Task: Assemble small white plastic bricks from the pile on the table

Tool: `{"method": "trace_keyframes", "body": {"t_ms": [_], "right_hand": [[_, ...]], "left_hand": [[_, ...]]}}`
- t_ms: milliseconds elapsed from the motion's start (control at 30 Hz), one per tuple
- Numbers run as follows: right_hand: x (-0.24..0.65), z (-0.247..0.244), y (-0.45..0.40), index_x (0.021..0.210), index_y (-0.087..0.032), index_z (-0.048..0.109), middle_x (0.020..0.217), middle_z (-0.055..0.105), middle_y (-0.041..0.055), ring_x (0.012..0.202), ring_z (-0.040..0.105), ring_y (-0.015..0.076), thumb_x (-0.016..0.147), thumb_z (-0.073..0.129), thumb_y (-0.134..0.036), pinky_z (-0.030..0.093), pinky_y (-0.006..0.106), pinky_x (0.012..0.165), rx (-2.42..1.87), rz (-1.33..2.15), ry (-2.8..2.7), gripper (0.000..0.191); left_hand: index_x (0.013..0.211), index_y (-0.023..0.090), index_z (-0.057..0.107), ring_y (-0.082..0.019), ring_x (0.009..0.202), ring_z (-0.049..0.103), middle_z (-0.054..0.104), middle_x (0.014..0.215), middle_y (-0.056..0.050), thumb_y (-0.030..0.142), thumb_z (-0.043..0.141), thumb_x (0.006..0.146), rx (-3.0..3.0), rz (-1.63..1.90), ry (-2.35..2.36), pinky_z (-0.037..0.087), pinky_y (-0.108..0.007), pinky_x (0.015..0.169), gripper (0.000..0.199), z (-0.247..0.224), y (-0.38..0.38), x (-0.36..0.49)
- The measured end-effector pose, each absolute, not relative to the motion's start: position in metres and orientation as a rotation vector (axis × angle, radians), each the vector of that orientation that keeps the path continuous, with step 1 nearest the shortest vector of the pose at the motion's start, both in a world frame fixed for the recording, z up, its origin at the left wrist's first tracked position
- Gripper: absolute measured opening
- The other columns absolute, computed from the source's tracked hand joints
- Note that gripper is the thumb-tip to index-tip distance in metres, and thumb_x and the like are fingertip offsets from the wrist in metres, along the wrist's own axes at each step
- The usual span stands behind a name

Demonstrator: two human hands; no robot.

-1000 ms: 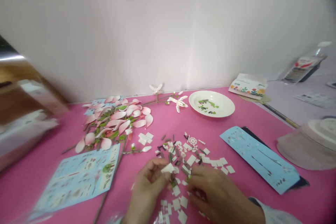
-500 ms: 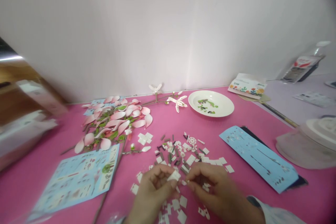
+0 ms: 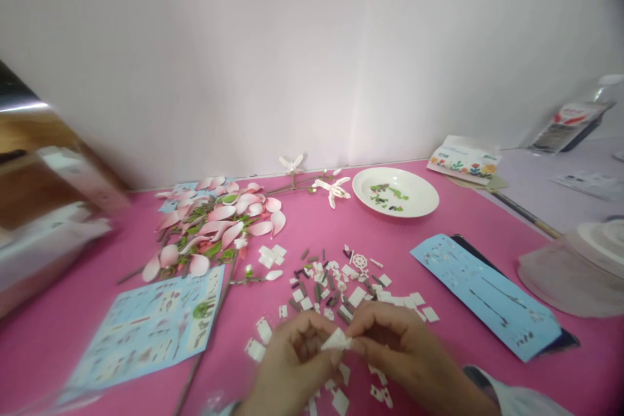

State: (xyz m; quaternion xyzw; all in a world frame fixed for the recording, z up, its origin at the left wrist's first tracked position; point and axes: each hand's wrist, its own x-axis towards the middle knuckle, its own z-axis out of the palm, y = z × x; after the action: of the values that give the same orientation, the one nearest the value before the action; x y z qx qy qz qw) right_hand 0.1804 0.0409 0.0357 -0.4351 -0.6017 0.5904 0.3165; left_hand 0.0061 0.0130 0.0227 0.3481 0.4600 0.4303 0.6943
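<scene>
My left hand (image 3: 297, 361) pinches a flat white building-block piece (image 3: 334, 340) between thumb and fingers. Against that piece's right edge, my right hand (image 3: 402, 348) grips a small white block piece (image 3: 348, 342), mostly covered by the fingertips. The two pieces touch; whether they are locked together I cannot tell. Around and beneath both hands lie loose white pieces (image 3: 357, 297) with brown and dark ones among them. A small branch with a white bud (image 3: 273, 275) lies beyond my left hand.
Pink petal blossoms (image 3: 221, 213) are heaped at left behind a blue instruction sheet (image 3: 146, 331). A white plate (image 3: 414, 198) holds green bits. At right are a blue booklet (image 3: 482, 292) and a translucent lidded container (image 3: 565, 273). White flowers (image 3: 332, 190) lie near the wall.
My hands have come together, and the small piece in my right hand now meets the white piece in my left. The view has shifted slightly.
</scene>
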Motion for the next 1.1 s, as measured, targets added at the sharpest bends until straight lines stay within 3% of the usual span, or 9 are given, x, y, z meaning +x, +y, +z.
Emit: {"method": "trace_keyframes", "body": {"t_ms": [233, 400, 600, 800, 933, 1033, 1100], "right_hand": [[0.18, 0.034, 0.04, 0.07, -0.017, 0.067, 0.064, 0.059, 0.0012, 0.06, 0.054, 0.0151, 0.079, 0.064, -0.032, 0.04, 0.025, 0.054, -1.179, 1.374, -1.734, 0.017], [0.179, 0.034, 0.037, 0.069, -0.018, 0.067, 0.063, 0.06, 0.0014, 0.06, 0.055, 0.0157, 0.08, 0.064, -0.034, 0.041, 0.026, 0.055, -1.194, 1.269, -1.83, 0.019], [0.179, 0.031, 0.037, 0.074, -0.018, 0.066, 0.065, 0.06, 0.0014, 0.061, 0.056, 0.0161, 0.078, 0.063, -0.026, 0.043, 0.027, 0.057, -1.162, 1.291, -1.796, 0.01], [0.191, 0.033, 0.038, 0.079, -0.019, 0.064, 0.069, 0.059, 0.0011, 0.063, 0.052, 0.0147, 0.088, 0.059, -0.042, 0.042, 0.027, 0.058, -0.98, 1.521, -1.526, 0.025], [0.199, 0.04, 0.04, 0.073, -0.023, 0.062, 0.064, 0.054, 0.0001, 0.071, 0.057, 0.0193, 0.087, 0.057, -0.052, 0.048, 0.035, 0.071, -0.704, 1.657, -1.347, 0.033], [0.21, 0.035, 0.038, 0.068, -0.027, 0.059, 0.058, 0.051, -0.0007, 0.067, 0.058, 0.0205, 0.088, 0.045, -0.064, 0.051, 0.041, 0.075, -0.659, 1.558, -1.447, 0.044], [0.222, 0.02, 0.032, 0.069, -0.029, 0.061, 0.061, 0.057, -0.0006, 0.064, 0.059, 0.0186, 0.088, 0.047, -0.065, 0.053, 0.037, 0.07, -0.707, 1.419, -1.648, 0.043]], "left_hand": [[0.075, 0.014, 0.065, -0.013, 0.054, 0.063, 0.069, 0.059, -0.001, 0.038, 0.085, 0.063, 0.81, 0.96, 0.971, 0.049, -0.024, 0.055, 0.033, 0.014, 0.009, 0.003], [0.071, 0.014, 0.063, -0.008, 0.05, 0.056, 0.065, 0.056, 0.002, 0.031, 0.087, 0.06, 0.82, 0.99, 0.986, 0.044, -0.019, 0.05, 0.031, 0.008, 0.008, 0.006], [0.065, 0.013, 0.062, -0.009, 0.047, 0.055, 0.062, 0.052, 0.002, 0.036, 0.084, 0.063, 0.876, 1.017, 1.094, 0.041, -0.018, 0.047, 0.032, 0.014, 0.009, 0.006], [0.071, 0.014, 0.063, -0.009, 0.048, 0.054, 0.062, 0.055, 0.003, 0.036, 0.081, 0.068, 0.838, 1.058, 1.196, 0.042, -0.019, 0.049, 0.029, 0.018, 0.011, -0.002], [0.069, 0.014, 0.063, -0.01, 0.05, 0.056, 0.063, 0.054, 0.001, 0.037, 0.08, 0.069, 0.844, 1.11, 1.183, 0.045, -0.02, 0.051, 0.029, 0.016, 0.014, -0.005], [0.069, 0.013, 0.064, -0.009, 0.05, 0.055, 0.063, 0.055, 0.001, 0.034, 0.079, 0.071, 0.846, 1.124, 1.199, 0.044, -0.019, 0.051, 0.026, 0.017, 0.014, -0.006], [0.069, 0.013, 0.064, -0.009, 0.05, 0.054, 0.063, 0.055, 0.001, 0.033, 0.078, 0.072, 0.839, 1.123, 1.21, 0.043, -0.019, 0.051, 0.025, 0.018, 0.014, -0.006]]}}
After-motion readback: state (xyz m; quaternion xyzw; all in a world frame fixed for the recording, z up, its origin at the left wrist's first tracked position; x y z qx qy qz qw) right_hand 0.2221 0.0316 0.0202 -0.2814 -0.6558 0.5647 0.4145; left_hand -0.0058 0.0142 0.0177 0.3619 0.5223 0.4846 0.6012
